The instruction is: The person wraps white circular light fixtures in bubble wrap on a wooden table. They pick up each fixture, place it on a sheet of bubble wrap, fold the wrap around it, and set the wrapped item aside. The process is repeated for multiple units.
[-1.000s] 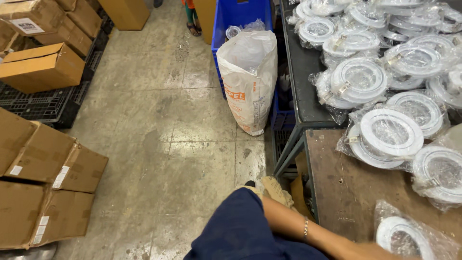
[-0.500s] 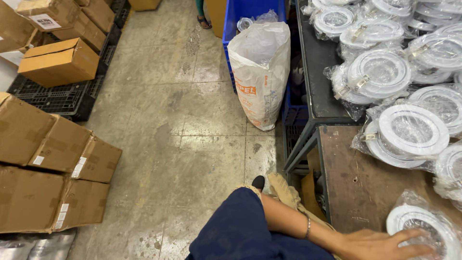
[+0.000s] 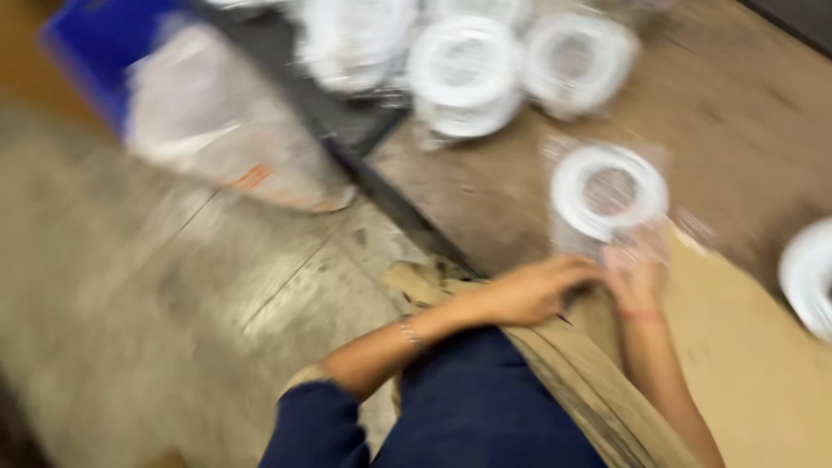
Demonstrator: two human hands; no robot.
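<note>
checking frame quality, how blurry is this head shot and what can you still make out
Head view: heavy motion blur throughout, edges smeared; lighting even, no glare. Both hands, left hand and right hand, meet at a bagged white ring; whether either grips it is unclear.

The person wears dark navy clothing: a navy sleeve (image 3: pixel 299 425) pushed up past the elbow on the left arm and navy cloth (image 3: pixel 485 407) over the lap. A thin metal bracelet (image 3: pixel 407 331) circles the left wrist, and a thin red band (image 3: pixel 640 314) circles the right wrist. Both forearms are bare, and the picture is too blurred to show rings or nails.
</note>
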